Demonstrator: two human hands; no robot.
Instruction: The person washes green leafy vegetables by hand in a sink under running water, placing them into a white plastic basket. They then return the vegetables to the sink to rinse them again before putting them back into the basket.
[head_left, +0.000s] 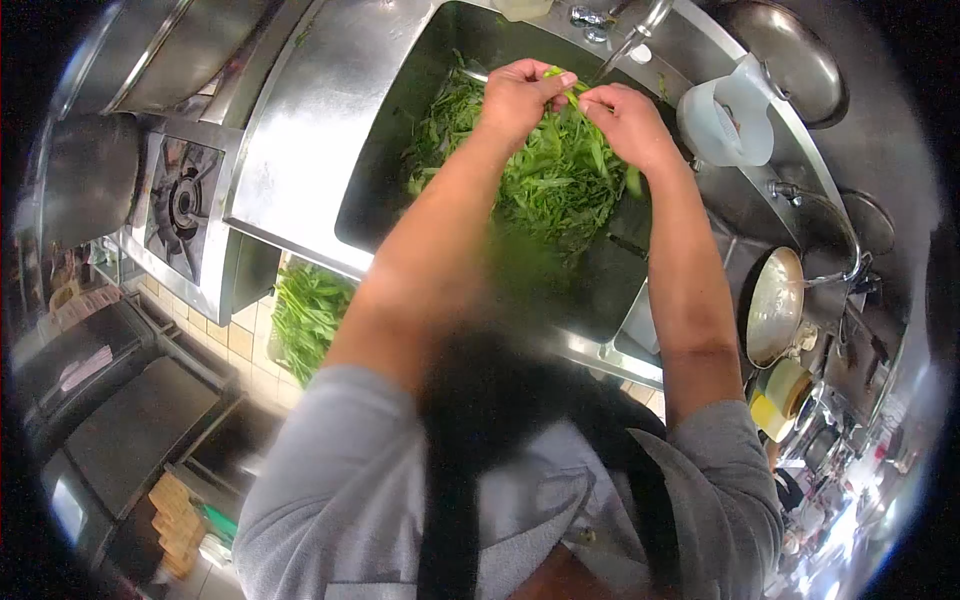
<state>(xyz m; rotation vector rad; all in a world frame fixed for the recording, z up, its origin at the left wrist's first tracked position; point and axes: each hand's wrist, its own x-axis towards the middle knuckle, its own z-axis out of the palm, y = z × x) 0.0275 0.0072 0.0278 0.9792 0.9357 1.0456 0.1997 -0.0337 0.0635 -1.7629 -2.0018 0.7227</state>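
Both hands are over a deep metal sink (372, 205), pinching a green stem (572, 95) of a leafy vegetable between them. My left hand (515, 100) has thumb and fingers closed on the stem. Close beside it, my right hand (630, 125) pinches the same stem with its fingertips. Below the hands lies a big pile of loose leafy greens (560, 185), spread over much of the sink. My forearms cover part of the sink at left and right.
A faucet (648, 30) reaches over the sink's far edge. Right of it hang a translucent white plastic container (735, 115) and a metal pan (776, 305). A metal drainboard (310, 140) and gas burner (185, 203) are at left; more greens (305, 318) sit low by the floor.
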